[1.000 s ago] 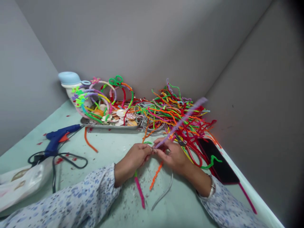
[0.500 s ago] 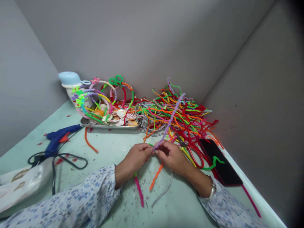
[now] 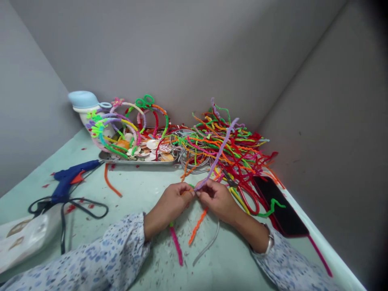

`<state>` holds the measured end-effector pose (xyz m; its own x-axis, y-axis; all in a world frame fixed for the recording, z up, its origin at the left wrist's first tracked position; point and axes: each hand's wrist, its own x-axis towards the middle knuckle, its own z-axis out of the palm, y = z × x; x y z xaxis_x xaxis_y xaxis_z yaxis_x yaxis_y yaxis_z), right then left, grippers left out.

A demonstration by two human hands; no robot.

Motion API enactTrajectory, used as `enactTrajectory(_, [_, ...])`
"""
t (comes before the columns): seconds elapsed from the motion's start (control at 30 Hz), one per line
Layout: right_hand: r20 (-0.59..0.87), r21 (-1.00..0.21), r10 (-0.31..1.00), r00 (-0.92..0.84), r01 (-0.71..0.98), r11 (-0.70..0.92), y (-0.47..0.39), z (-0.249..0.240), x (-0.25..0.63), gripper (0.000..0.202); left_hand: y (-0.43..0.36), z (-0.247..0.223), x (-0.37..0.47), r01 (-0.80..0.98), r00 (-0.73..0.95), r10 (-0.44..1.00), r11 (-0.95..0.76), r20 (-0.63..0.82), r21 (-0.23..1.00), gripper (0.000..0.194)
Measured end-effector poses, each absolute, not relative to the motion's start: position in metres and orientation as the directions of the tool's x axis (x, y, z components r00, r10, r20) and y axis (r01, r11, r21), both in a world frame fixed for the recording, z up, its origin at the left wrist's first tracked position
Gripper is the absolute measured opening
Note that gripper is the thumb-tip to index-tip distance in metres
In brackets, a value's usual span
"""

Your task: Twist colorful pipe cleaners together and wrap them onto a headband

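Observation:
At the middle of the table, the fingertips of my left hand (image 3: 174, 202) and my right hand (image 3: 220, 200) almost meet. My right hand pinches the lower end of a long purple pipe cleaner (image 3: 220, 153), whose free end points up and to the right. Between finger and thumb, my left hand grips a wire partly wrapped in pipe cleaner, orange showing at the fingertips. A magenta and green wrapped length (image 3: 176, 244) comes out below my left hand. A bare grey wire (image 3: 209, 248) curves below my right hand, beside an orange pipe cleaner (image 3: 197, 228). My fingers hide the join.
A metal tray (image 3: 142, 162) of shells and pipe-cleaner headbands (image 3: 119, 121) stands behind, by a white bottle with a blue lid (image 3: 85, 100). Pipe cleaners (image 3: 239, 141) heap at back right, near red-handled scissors (image 3: 251, 200) and a phone (image 3: 281, 210). A blue glue gun (image 3: 65, 184) lies left.
The view has shifted slightly, so the left-hand items sit further left. Orange now shows at my left fingertips. The purple pipe cleaner leans a little further right; both hands keep their pinch.

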<state>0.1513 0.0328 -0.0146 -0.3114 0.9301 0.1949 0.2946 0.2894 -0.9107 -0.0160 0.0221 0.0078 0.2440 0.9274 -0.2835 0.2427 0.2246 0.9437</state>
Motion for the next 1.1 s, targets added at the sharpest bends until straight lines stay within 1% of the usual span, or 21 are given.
enactTrajectory(0.27, [0.211,-0.898,0.928,-0.307,0.315,0.308,0.0327,-0.0182,0.1516,0.01,0.0228,0.0032,-0.0169,0.252,0.237,0.937,0.194,-0.255,0.948,0.019])
enactTrajectory(0.5, [0.279,-0.857,0.9,-0.333,0.337,0.39,0.031,-0.0159,0.1515,0.013,0.0215,0.0028,-0.0178,0.241,0.236,0.941,0.185,-0.243,0.953,0.019])
enactTrajectory(0.8, [0.302,-0.831,0.892,-0.335,0.367,0.419,0.0308,-0.0132,0.151,0.013,0.0216,0.0007,-0.0179,0.233,0.235,0.946,0.168,-0.223,0.958,0.019])
enactTrajectory(0.97, [0.389,-0.788,0.86,-0.331,0.365,0.497,0.0299,-0.0125,0.1501,0.014,0.0225,0.0002,-0.0182,0.224,0.232,0.95,0.158,-0.21,0.962,0.019])
enactTrajectory(1.1, [0.441,-0.725,0.837,-0.325,0.421,0.545,0.0281,-0.0112,0.1494,0.013,0.0225,0.0019,-0.0182,0.217,0.23,0.953,0.146,-0.196,0.965,0.018])
